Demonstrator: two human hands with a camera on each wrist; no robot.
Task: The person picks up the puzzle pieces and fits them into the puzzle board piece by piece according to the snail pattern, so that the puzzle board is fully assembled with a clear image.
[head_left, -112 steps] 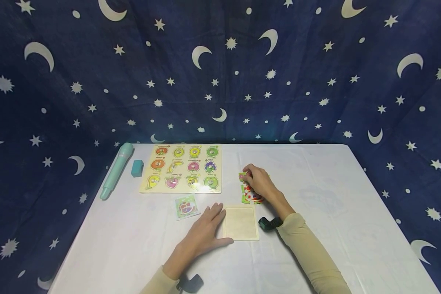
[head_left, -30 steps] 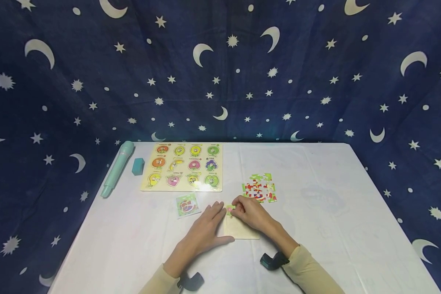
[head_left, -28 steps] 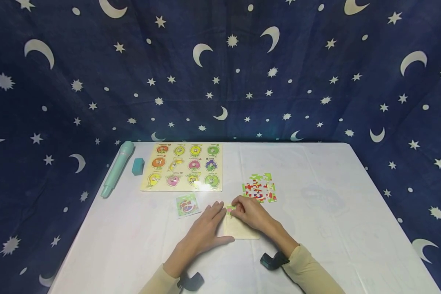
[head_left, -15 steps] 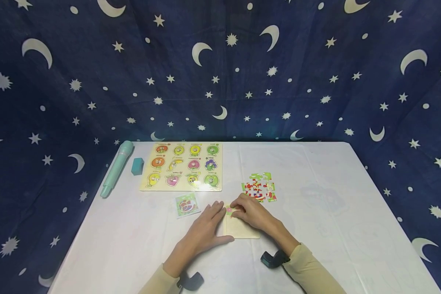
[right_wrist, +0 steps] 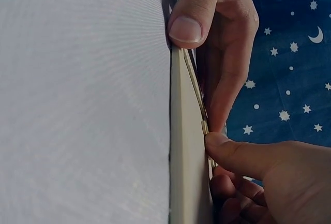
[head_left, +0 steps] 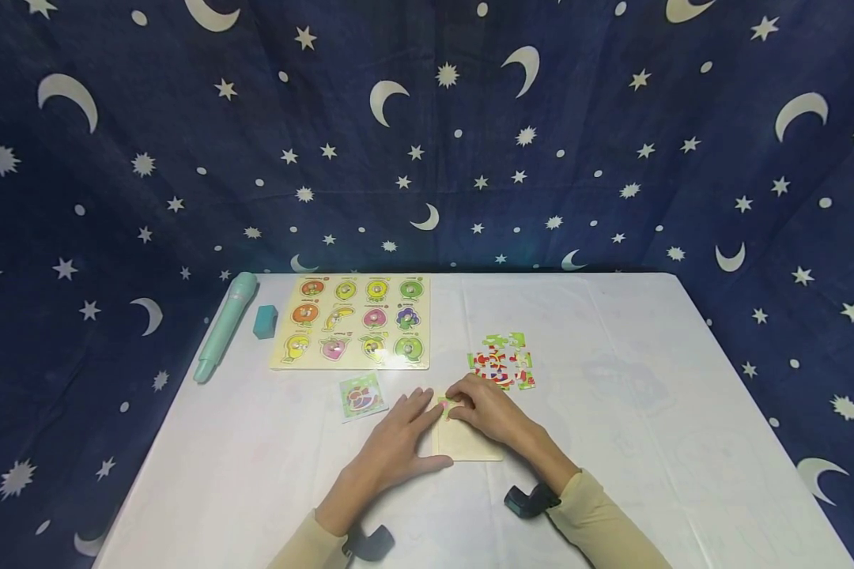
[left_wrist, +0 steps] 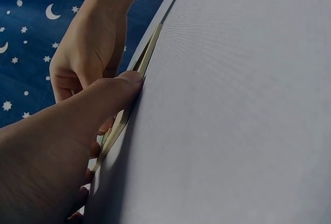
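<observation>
A shallow wooden puzzle tray (head_left: 473, 444) lies on the white table in front of the person. My left hand (head_left: 394, 442) rests at its left side, fingers extended; the thumb touches the near edge and the index fingertip reaches the puzzle piece. With thumb and fingers, my right hand (head_left: 494, 412) pinches that green and pink puzzle piece (head_left: 449, 413) at the tray's far left corner. Its thumb is on the piece's edge (right_wrist: 205, 127) in the right wrist view. Fingers partly cover the piece, so I cannot tell whether it lies flat. Beyond the tray are several loose puzzle pieces (head_left: 521, 360), red and green.
A fruit puzzle board (head_left: 356, 332) lies at the back left. Nearer stands a small picture puzzle (head_left: 362, 397), flat on the table. Far left are a teal block (head_left: 265, 322) and a mint-green microphone-like stick (head_left: 225, 328). A starry cloth (head_left: 427, 142) hangs behind the table.
My right hand has brought the green and pink puzzle piece from the loose pile to the tray's far left corner. My left index finger has shifted slightly onto the piece.
</observation>
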